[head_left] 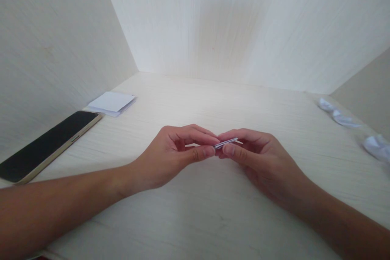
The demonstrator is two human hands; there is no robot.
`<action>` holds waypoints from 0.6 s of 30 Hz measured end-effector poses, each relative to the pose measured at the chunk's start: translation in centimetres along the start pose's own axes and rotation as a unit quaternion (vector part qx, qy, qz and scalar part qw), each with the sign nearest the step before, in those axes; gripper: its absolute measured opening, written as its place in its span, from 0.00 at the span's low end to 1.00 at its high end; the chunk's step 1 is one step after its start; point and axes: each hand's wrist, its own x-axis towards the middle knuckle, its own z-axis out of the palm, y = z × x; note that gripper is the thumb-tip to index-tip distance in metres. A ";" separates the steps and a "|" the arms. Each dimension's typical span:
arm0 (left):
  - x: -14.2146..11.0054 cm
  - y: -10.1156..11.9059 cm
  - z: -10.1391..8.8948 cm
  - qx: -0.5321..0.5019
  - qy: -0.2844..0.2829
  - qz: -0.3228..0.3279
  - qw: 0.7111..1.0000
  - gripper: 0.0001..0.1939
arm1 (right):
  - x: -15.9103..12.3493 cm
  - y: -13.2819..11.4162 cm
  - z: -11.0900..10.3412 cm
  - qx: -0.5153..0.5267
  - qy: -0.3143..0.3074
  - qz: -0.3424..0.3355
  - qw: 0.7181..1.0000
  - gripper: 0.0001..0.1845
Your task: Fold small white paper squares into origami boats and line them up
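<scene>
A small folded piece of paper (226,143) is held between both hands, seen almost edge-on just above the table. My left hand (179,150) pinches its left end between thumb and fingers. From the other side, my right hand (258,152) grips it, thumb on the near face and fingers behind. The fingertips of the two hands nearly meet around the paper and hide much of it. Several thin layers show along its edge.
At the left on the white table (195,211) lies a dark-screened phone (55,142), with a small stack of paper sheets (112,101) just beyond it. Crumpled white papers (338,114) lie along the right side. Pale panels (213,24) enclose the back and sides.
</scene>
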 end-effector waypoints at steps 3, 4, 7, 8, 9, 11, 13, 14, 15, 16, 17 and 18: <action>0.1 -0.3 -0.2 -0.007 -0.003 -0.005 1.000 0.06 | 0.0 0.2 0.0 0.037 -0.001 -0.003 0.999 0.08; 0.2 -0.3 -0.3 -0.008 -0.002 -0.004 1.000 0.06 | 0.0 0.2 0.1 0.047 -0.004 -0.001 0.999 0.08; 0.1 -0.3 -0.3 -0.003 0.003 -0.006 1.000 0.06 | 0.0 0.2 0.2 0.079 -0.007 0.012 0.997 0.07; 0.1 -0.2 -0.2 0.000 0.007 -0.012 1.000 0.06 | 0.0 0.2 0.2 0.089 -0.005 0.016 0.996 0.07; 0.1 -0.1 -0.2 0.003 0.012 -0.020 1.000 0.06 | 0.0 0.2 0.2 0.097 0.000 0.019 0.995 0.07; 0.1 0.1 -0.1 0.008 0.023 -0.038 0.999 0.06 | 0.0 0.2 0.2 0.111 0.011 0.022 0.993 0.07; 0.1 0.2 0.0 0.006 0.034 -0.050 0.998 0.06 | 0.1 0.2 0.2 0.117 0.026 0.026 0.992 0.07; 0.1 0.2 -0.1 0.003 0.038 -0.051 0.998 0.07 | 0.1 0.2 0.2 0.117 0.034 0.027 0.992 0.07; 0.1 0.1 -0.1 -0.001 0.043 -0.050 0.998 0.07 | 0.1 0.2 0.2 0.117 0.041 0.029 0.992 0.07; 0.1 0.0 -0.2 -0.006 0.047 -0.051 0.998 0.08 | 0.2 0.2 0.2 0.117 0.045 0.031 0.992 0.07; 0.1 -0.1 -0.2 -0.014 0.052 -0.052 0.997 0.08 | 0.2 0.2 0.2 0.117 0.047 0.030 0.992 0.07; 0.1 -0.2 -0.3 -0.023 0.056 -0.053 0.997 0.08 | 0.2 0.2 0.1 0.118 0.046 0.028 0.992 0.08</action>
